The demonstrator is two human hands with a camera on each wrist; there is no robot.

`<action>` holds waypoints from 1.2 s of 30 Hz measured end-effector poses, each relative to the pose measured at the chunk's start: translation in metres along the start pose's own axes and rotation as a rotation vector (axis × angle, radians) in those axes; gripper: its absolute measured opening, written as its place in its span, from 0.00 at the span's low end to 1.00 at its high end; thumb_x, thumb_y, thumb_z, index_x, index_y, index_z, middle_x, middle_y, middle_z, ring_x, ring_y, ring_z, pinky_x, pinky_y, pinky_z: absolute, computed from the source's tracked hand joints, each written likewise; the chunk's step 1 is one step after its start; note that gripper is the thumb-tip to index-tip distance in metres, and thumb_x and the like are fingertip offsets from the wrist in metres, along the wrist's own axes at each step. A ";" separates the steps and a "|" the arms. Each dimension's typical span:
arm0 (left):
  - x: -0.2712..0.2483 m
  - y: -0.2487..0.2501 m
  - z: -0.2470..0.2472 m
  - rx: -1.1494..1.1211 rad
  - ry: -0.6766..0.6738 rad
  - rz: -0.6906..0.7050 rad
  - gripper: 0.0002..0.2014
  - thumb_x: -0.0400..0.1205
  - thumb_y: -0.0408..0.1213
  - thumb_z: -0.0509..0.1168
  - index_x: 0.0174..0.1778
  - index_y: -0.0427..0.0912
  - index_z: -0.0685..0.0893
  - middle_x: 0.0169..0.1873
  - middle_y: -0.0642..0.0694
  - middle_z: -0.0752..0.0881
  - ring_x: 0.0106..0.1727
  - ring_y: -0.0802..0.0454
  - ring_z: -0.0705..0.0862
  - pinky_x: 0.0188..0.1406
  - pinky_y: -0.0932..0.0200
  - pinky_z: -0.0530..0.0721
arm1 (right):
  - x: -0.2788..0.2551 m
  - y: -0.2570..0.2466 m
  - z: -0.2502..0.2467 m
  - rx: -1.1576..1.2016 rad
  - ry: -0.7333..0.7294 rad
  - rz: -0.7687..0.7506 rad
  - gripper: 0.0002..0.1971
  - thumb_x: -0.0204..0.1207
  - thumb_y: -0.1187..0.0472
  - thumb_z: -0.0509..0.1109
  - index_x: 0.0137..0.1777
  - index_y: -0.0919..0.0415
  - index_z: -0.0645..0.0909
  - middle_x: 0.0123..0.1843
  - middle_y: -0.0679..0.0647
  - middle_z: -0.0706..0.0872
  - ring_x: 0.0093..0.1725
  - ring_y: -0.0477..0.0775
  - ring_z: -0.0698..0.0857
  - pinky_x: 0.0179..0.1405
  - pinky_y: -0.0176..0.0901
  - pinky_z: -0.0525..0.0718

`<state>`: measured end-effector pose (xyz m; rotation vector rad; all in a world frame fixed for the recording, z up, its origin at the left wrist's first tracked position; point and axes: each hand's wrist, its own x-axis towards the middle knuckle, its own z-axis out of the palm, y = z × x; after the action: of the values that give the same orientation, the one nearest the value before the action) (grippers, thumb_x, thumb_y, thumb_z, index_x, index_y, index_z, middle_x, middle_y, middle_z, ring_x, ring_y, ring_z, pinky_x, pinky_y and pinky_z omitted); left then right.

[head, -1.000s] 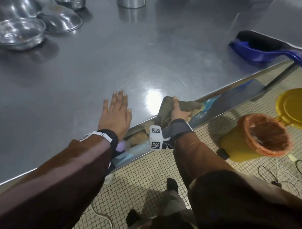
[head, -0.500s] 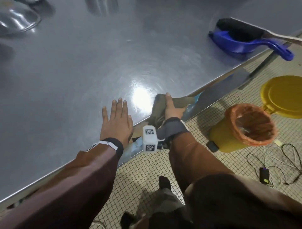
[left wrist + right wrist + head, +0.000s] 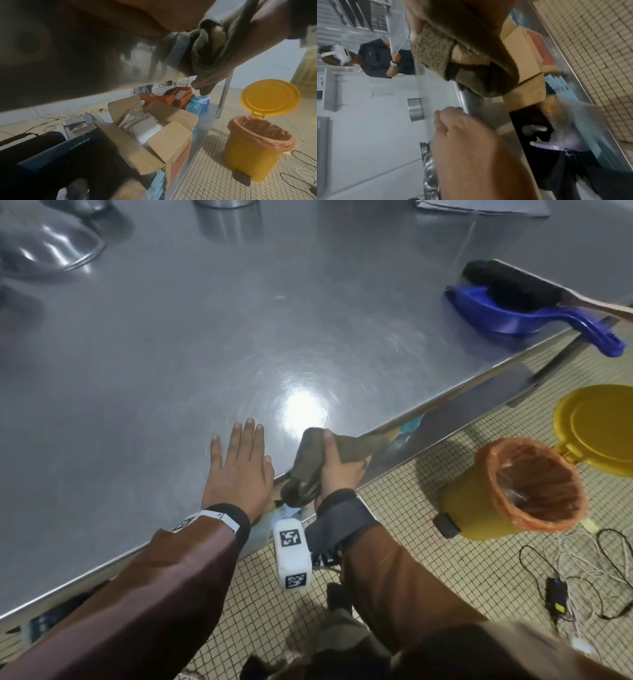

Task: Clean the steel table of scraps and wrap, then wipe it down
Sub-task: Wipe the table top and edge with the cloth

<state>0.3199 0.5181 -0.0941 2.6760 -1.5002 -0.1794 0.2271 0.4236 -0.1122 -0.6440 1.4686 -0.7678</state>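
My left hand lies flat, fingers straight, on the steel table near its front edge. Just to its right, my right hand grips a bunched olive-brown cloth draped over the table's front edge, thumb on top and fingers wrapped under the rim. In the left wrist view the cloth hangs over the edge with the right hand's fingers curled beneath. The right wrist view shows the cloth close up and the left hand on the table.
A blue dustpan with a black brush lies at the table's right edge. Steel bowls sit far left. A yellow pedal bin with orange liner stands open on the tiled floor; cables lie nearby. A cardboard box sits on the lower shelf.
The right hand and cloth stay at the front edge, shifting slightly along it. The left hand keeps flat beside them. The head view has swung a little.
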 end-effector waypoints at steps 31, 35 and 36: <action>0.002 0.005 0.006 0.116 0.024 -0.087 0.33 0.78 0.47 0.29 0.82 0.45 0.44 0.83 0.50 0.45 0.83 0.53 0.42 0.75 0.53 0.25 | 0.080 -0.057 -0.037 -0.027 0.046 -0.027 0.58 0.59 0.35 0.77 0.83 0.54 0.48 0.79 0.56 0.68 0.73 0.62 0.75 0.75 0.56 0.71; 0.003 0.003 0.009 0.121 0.047 -0.084 0.33 0.78 0.48 0.31 0.82 0.45 0.47 0.83 0.49 0.48 0.83 0.52 0.45 0.65 0.63 0.14 | 0.089 -0.064 -0.038 -0.004 0.045 0.000 0.60 0.57 0.37 0.79 0.82 0.59 0.49 0.78 0.56 0.69 0.73 0.61 0.75 0.74 0.55 0.71; 0.003 0.002 0.010 0.121 0.050 -0.082 0.33 0.78 0.48 0.31 0.82 0.44 0.49 0.83 0.49 0.49 0.83 0.52 0.46 0.66 0.63 0.15 | 0.096 -0.069 -0.040 0.012 0.055 -0.009 0.61 0.56 0.37 0.79 0.82 0.60 0.49 0.78 0.56 0.69 0.72 0.61 0.75 0.74 0.53 0.72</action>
<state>0.3187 0.5143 -0.1041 2.8156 -1.4325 -0.0258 0.1784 0.3086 -0.1185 -0.6247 1.5114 -0.8058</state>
